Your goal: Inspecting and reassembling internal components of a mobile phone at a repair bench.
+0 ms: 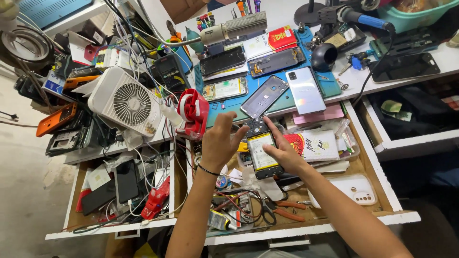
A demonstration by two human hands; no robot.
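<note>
Two hands are working over an open drawer [368, 177] of clutter: the right hand [282, 152] is gripping an opened phone [261, 149] with its back cover off, fingers closed round its right edge, holding it above the drawer. The left hand [221, 139] is hovering just left of the phone, fingers loosely spread and clamped on nothing, while a white fan [128, 101] and a red tape dispenser [194, 112] are sitting on the bench nearby
</note>
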